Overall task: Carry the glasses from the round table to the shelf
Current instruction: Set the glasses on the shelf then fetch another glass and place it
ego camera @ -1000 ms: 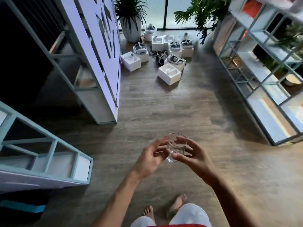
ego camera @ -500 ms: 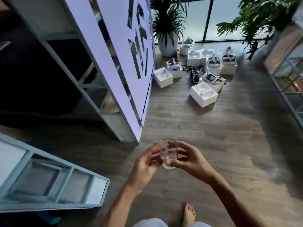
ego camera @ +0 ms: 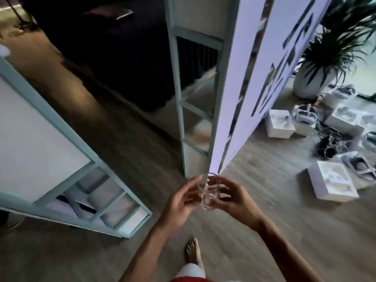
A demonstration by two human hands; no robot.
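The glass (ego camera: 208, 191) is clear and smooth, faintly glossy. The floor (ego camera: 284, 210) looks like matt grey-brown wood planking. The shelf frame (ego camera: 67, 127) looks painted pale blue-green, matt. The boxes (ego camera: 333, 184) look like white card, and the plant pot (ego camera: 309, 82) is smooth white.

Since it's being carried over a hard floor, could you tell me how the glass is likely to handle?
The glass is clear and rigid, so it probably shatters if dropped on the wood floor. Its smooth wall looks slippery; that may be why the left hand and right hand both grip it. Small and empty, it seems light.
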